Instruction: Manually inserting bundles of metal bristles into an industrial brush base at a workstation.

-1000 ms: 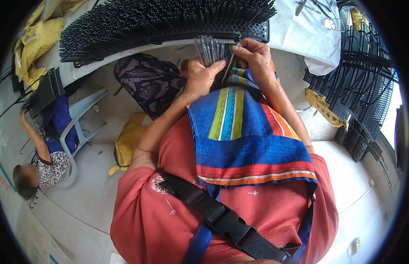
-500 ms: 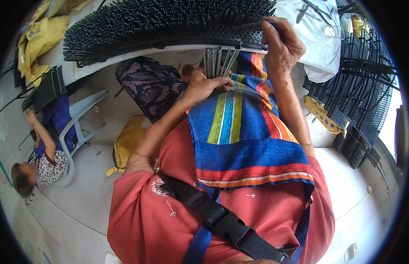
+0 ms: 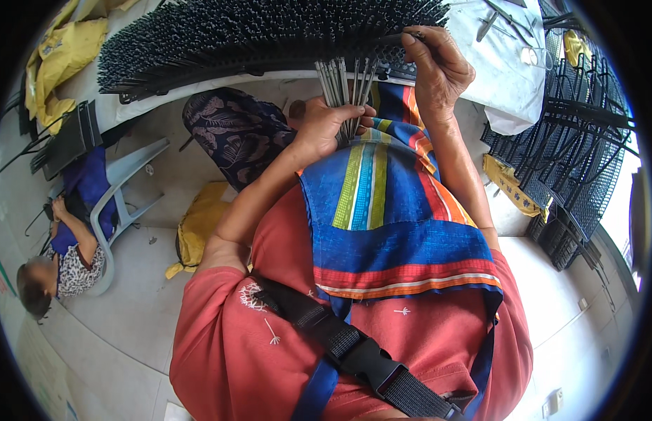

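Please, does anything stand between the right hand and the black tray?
Nothing visible stands between the right hand, pinching a thin dark rod, and the bare right end of the perforated black tray. Upright black rods crowd the tray farther left; the bundle of metal rods in the left hand is outside that gap.

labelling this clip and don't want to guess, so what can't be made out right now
Head view: how many grey rods the left hand holds; they overlap and the hand covers part of them.
Head view: what the right hand pinches; dark shapes merge with the black bristles.
Head view: the bristles' far extent; cut off by the top edge.
Head view: the co-worker's grip; too small.
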Tool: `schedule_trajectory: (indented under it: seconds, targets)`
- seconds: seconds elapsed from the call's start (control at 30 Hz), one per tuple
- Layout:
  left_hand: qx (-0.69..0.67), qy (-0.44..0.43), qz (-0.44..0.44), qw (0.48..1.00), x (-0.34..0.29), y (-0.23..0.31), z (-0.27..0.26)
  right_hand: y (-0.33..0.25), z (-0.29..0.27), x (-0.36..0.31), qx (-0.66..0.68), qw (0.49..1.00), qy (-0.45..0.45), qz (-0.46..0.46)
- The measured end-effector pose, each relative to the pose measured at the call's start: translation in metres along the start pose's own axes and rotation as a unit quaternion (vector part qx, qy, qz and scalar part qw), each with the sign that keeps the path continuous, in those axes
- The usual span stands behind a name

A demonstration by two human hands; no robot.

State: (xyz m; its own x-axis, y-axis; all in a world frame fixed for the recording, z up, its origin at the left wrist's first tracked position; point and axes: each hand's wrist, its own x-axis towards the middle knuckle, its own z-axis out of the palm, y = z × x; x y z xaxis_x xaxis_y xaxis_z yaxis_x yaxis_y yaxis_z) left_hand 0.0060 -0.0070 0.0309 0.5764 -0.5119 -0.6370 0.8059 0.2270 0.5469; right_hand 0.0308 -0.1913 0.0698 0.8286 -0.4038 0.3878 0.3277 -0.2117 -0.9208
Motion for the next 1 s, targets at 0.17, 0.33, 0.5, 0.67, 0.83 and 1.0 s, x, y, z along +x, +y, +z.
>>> schedule_trajectory:
  seconds: [0.17,0.33,0.5,0.67,0.83,1.0]
  targets:
    - [-0.007,-0.003,-0.019,1.000,0.002,-0.001,-0.001,-0.013,0.011,0.012,-0.173,0.980,-0.071,-0.069]
    - [-0.017,0.002,-0.013,1.000,0.001,0.001,0.000,-0.037,0.025,0.018,-0.198,0.974,-0.105,0.039]
    - [-0.023,-0.005,-0.006,1.000,0.001,0.000,-0.001,-0.019,0.018,0.016,-0.265,0.951,-0.142,-0.067]
    - [-0.079,-0.046,0.004,0.996,0.001,-0.001,-0.006,-0.013,0.004,-0.006,-0.218,0.954,-0.145,0.147]
    - [-0.037,-0.063,0.015,0.997,-0.006,0.003,0.010,-0.001,-0.009,-0.025,-0.139,0.925,-0.201,0.291]
    - [-0.091,-0.040,-0.005,0.995,0.002,0.001,0.004,-0.014,-0.012,-0.019,0.024,0.938,-0.116,0.326]
